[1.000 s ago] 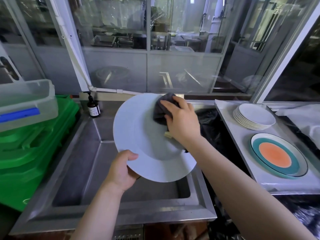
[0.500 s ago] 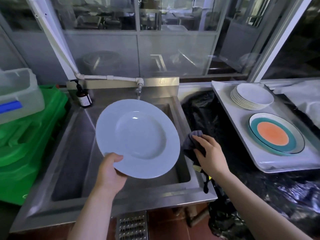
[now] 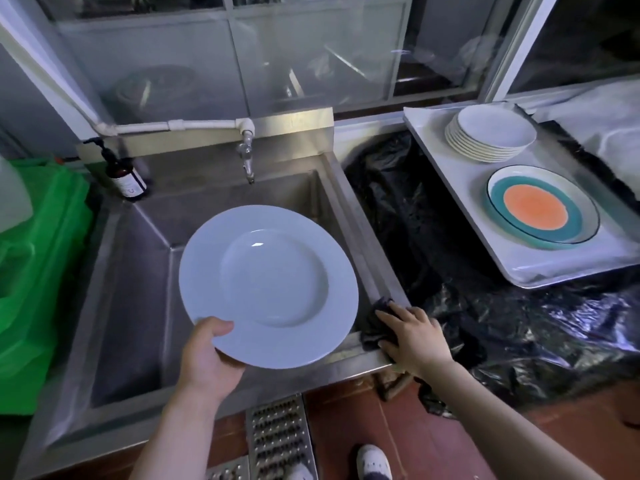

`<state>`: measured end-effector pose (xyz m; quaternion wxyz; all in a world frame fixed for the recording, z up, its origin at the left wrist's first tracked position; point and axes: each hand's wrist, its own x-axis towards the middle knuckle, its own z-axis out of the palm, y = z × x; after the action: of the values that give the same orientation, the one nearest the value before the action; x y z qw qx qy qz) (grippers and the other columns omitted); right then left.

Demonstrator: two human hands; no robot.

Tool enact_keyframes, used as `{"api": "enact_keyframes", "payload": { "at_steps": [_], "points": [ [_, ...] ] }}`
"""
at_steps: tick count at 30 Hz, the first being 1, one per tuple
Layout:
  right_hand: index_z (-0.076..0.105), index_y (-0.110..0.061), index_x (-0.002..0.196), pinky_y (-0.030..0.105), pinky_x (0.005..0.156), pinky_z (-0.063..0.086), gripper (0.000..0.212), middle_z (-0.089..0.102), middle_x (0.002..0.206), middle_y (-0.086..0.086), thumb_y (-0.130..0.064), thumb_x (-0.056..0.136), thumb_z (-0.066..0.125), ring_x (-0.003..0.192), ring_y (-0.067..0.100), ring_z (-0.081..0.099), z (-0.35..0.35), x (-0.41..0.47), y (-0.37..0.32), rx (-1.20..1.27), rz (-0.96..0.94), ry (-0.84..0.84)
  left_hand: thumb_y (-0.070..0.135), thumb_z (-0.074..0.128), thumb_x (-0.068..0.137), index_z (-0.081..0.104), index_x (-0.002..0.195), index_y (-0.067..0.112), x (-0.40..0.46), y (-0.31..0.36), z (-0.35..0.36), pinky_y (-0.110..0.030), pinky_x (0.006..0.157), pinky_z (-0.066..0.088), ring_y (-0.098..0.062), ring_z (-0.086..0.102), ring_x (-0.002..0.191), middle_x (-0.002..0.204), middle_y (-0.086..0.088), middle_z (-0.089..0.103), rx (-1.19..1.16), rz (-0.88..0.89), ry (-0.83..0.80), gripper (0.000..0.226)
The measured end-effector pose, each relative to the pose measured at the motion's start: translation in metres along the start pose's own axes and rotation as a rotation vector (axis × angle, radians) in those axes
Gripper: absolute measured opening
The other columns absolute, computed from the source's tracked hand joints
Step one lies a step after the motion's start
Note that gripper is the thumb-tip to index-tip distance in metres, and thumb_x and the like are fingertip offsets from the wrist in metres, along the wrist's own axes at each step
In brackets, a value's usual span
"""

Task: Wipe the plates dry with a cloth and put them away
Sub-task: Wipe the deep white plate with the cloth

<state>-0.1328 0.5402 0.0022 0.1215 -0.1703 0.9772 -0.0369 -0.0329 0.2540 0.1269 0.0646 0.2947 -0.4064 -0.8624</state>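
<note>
Head view: a pale blue deep plate is held over the steel sink, gripped at its near rim by the left hand with the thumb curled over the top, face up and slightly tilted. A dark cloth is pressed onto the sink's front right corner by the right hand, fingers spread flat on it; half a second earlier that cloth was held up off the rim, and a second earlier it was rubbing the plate's upper edge. On the tray at right, on the black-covered table, a stack of white plates and a teal-and-orange plate are unchanged.
</note>
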Motion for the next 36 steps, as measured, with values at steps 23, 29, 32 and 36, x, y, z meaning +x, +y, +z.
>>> {"api": "enact_keyframes", "payload": {
  "at_steps": [23, 29, 32, 36],
  "points": [
    [0.065, -0.026, 0.115, 0.036, 0.064, 0.054, 0.041, 0.068, 0.102, 0.001, -0.013, 0.077, 0.065, 0.082, 0.019, 0.065, -0.090, -0.020, 0.128, 1.993, 0.090, -0.022, -0.001, 0.044, 0.079, 0.079, 0.073, 0.025, 0.022, -0.105, 0.144, -0.035, 0.051, 0.057, -0.022, 0.073, 0.068, 0.079, -0.003, 0.076, 0.187, -0.077, -0.205, 0.044],
    [0.063, -0.027, 0.120, 0.035, 0.065, 0.054, 0.048, 0.067, 0.111, 0.007, -0.011, 0.075, 0.065, 0.088, 0.025, 0.065, -0.106, -0.015, 0.274, 2.000, 0.207, 0.025, 0.006, 0.063, 0.067, 0.071, 0.095, 0.035, 0.038, -0.184, 0.258, -0.038, 0.072, 0.052, -0.024, 0.068, 0.095, 0.101, 0.001, 0.074, 0.338, 0.097, -0.163, 0.041],
    [0.061, -0.025, 0.124, 0.037, 0.069, 0.055, 0.047, 0.067, 0.117, 0.009, -0.010, 0.080, 0.065, 0.092, 0.027, 0.065, -0.115, -0.014, 0.324, 1.987, 0.218, 0.035, 0.011, 0.062, 0.068, 0.066, 0.111, 0.033, 0.045, -0.212, 0.294, -0.039, 0.082, 0.050, -0.022, 0.066, 0.106, 0.115, 0.000, 0.070, 0.362, 0.079, -0.204, 0.049],
    [0.061, -0.023, 0.125, 0.037, 0.067, 0.056, 0.044, 0.069, 0.107, 0.007, -0.004, 0.085, 0.058, 0.086, 0.026, 0.066, -0.120, -0.006, 0.367, 1.979, 0.296, 0.075, 0.011, 0.060, 0.070, 0.063, 0.117, 0.031, 0.059, -0.231, 0.326, -0.036, 0.077, 0.052, -0.022, 0.066, 0.106, 0.116, 0.000, 0.069, 0.423, 0.072, -0.234, 0.051]
  ]
}}
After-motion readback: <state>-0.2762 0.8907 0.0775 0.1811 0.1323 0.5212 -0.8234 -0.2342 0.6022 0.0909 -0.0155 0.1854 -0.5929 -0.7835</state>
